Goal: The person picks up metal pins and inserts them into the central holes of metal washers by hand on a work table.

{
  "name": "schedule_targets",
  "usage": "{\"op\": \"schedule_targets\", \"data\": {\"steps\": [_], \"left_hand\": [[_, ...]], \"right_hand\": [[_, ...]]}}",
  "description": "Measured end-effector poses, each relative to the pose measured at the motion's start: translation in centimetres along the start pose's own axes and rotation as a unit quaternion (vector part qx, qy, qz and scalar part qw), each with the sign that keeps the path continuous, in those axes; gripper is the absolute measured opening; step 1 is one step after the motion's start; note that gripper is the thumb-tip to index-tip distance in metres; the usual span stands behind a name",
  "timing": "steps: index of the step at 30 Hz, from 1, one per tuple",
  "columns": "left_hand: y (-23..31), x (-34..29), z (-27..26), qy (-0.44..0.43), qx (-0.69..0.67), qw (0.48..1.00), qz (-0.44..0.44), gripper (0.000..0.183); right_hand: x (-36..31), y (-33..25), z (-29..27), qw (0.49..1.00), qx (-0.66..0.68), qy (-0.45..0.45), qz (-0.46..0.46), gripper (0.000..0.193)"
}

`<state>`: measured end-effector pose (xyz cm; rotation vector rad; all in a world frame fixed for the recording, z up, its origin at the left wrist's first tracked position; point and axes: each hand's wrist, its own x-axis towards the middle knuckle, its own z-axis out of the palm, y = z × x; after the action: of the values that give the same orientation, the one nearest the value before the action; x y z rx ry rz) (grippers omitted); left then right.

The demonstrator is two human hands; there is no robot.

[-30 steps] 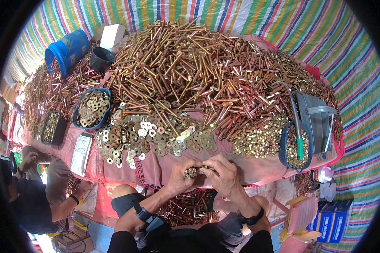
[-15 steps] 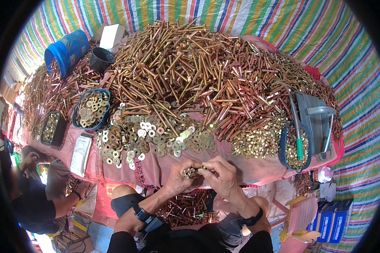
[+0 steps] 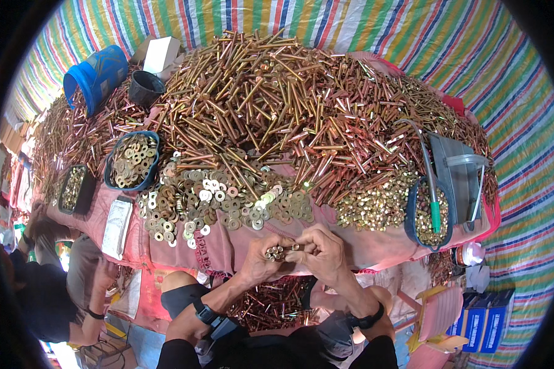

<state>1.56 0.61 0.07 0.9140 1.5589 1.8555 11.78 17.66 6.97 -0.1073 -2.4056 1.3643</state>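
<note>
A table draped in pink cloth (image 3: 375, 249) fills the middle of the frame, heaped with long brass-coloured bolts (image 3: 277, 104); striped tarpaulin (image 3: 461, 43) hangs behind it along the top and right. A spread of flat washers (image 3: 209, 203) lies at the table's near edge, with a blue tray of washers (image 3: 131, 161) at the left, a blue tray of small nuts (image 3: 431, 215) at the right, and a blue bucket (image 3: 95, 75) in the upper left. At lower centre the left hand (image 3: 260, 261) is curled shut round a small bundle of bolts (image 3: 276, 252), ends pointing right. The right hand (image 3: 323, 253) touches it, fingertips pinched on a small piece at the bundle's end; what piece cannot be told. Another person's arm (image 3: 95, 295) shows at lower left. Compared with half a second ago, both hands sit in the same spot just below the table edge, the bundle unchanged.
</note>
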Motion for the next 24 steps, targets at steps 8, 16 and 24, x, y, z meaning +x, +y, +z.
{"op": "schedule_targets", "data": {"steps": [8,16,24], "left_hand": [[-1.0,0.0,0.1,0.011,-0.013,1.0,0.0,0.021],[-0.5,0.0,0.2,0.008,-0.021,1.0,0.002,0.024],[-0.7,0.2,0.0,0.009,0.021,1.0,0.019,0.02]], "right_hand": [[-0.1,-0.5,-0.2,0.999,0.033,0.006,0.038,0.03],[-0.3,-1.3,-0.1,0.999,0.006,-0.007,0.043,0.029],[0.0,0.0,0.7,0.995,-0.035,0.051,-0.083,0.024]]}}
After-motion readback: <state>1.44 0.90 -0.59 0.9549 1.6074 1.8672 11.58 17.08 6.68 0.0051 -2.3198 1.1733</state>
